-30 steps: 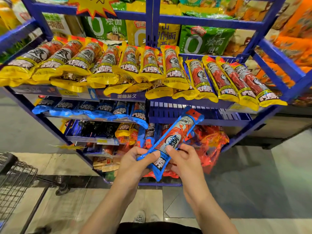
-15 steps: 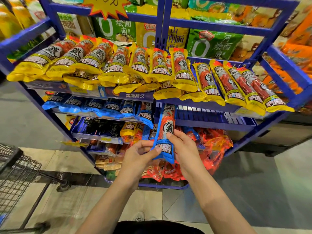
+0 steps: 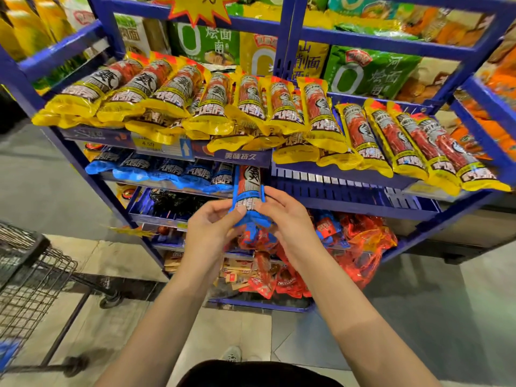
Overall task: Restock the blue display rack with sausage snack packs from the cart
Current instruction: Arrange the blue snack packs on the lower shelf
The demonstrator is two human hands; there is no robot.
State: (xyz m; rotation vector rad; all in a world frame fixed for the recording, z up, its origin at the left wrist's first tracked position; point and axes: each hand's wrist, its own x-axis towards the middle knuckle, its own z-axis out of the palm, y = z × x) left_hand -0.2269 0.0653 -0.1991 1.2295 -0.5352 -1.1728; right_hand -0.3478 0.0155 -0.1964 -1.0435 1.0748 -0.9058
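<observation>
1. Sausage pack (image 3: pixel 248 191) was a long tube in a blue wrapper, red sausage showing through a clear middle window, bold black-and-white characters printed near both ends, crimped blue seal at the bottom
2. Pack stood nearly upright at the front edge of the second shelf (image 3: pixel 346 199) of the blue rack (image 3: pixel 290 37), top end tucked under the price strip (image 3: pixel 164 146), just right of the row of blue packs (image 3: pixel 167 171) lying on that shelf
3. Left hand (image 3: pixel 212 230) pinched the lower left side of the pack, thumb on the front near the printed band, fingers curled behind; forearm came up from bottom centre-left
4. Right hand (image 3: pixel 287 219) gripped the lower right edge, thumb on the front, fingers bent round the side; forearm angled in from bottom right
5. Both hands met on the bottom third of the pack, thumbs close together
6. Yellow packs (image 3: pixel 251 107) of the same shape filled the shelf above in overlapping rows, slanted toward the camera
7. Right half of the second shelf showed bare blue dividers
8. Red bagged snacks (image 3: pixel 360 247) sat piled on the lower shelf behind and below the hands
9. Wire cart (image 3: pixel 30 277) stood at the left edge on the tiled floor (image 3: pixel 446 303), well apart from the hands; contents could not be told
</observation>
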